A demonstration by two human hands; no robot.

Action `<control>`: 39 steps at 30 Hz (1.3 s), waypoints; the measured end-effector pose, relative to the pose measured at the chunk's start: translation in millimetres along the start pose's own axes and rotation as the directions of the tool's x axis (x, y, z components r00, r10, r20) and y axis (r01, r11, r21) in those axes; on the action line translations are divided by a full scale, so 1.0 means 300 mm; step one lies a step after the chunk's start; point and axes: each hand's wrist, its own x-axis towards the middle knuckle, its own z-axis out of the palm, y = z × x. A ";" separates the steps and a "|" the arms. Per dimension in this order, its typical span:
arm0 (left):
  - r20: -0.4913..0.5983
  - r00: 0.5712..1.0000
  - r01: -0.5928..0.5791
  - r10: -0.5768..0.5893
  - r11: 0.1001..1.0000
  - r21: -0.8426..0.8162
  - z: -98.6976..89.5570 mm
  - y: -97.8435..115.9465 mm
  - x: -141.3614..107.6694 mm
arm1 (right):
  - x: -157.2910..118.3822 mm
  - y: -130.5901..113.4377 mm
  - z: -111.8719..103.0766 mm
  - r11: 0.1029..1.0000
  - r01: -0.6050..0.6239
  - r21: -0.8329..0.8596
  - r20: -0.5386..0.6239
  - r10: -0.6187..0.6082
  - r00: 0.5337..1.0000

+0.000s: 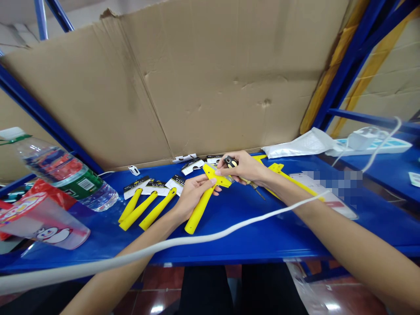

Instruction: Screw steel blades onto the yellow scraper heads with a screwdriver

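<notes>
Over the middle of the blue table, my left hand (pixel 193 192) is closed around a yellow scraper (pixel 200 209), its long handle slanting down towards me and its wide head up. My right hand (pixel 241 168) is closed on a screwdriver with a black and yellow handle (pixel 231 162); the thin shaft points down and right, away from the scraper. Fingertips of that hand also touch the scraper's head, where a small silvery edge shows. To the left lie several yellow handles (pixel 157 209) with black-and-white cards (pixel 175 183). More yellow pieces (pixel 302 184) lie right, partly behind my right forearm.
A water bottle (pixel 82 179) and a plastic cup (pixel 49 223) are at the left. A white cable (pixel 210 237) crosses in front of my forearms. A white bag (pixel 298 143), a power strip (pixel 377 148) and a phone-like slab (pixel 337 205) are at the right. Cardboard (pixel 223 78) stands behind.
</notes>
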 end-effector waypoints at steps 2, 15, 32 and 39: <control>-0.005 1.000 0.001 -0.001 1.000 0.002 0.002 0.003 -0.001 | -0.004 0.001 -0.002 1.000 0.007 0.005 0.022 -0.007 1.000; 0.035 0.999 -0.025 0.023 0.999 0.033 -0.012 0.008 -0.009 | -0.004 -0.003 -0.031 0.998 0.059 -0.030 0.115 -0.055 0.992; 0.110 0.993 -0.057 0.050 0.997 0.058 -0.002 0.034 -0.025 | -0.016 -0.018 -0.035 0.988 0.150 -0.031 0.104 -0.146 0.984; 0.097 0.993 -0.071 0.064 0.995 0.071 -0.002 0.036 -0.031 | -0.007 -0.003 -0.031 0.993 0.117 -0.006 0.120 -0.115 0.986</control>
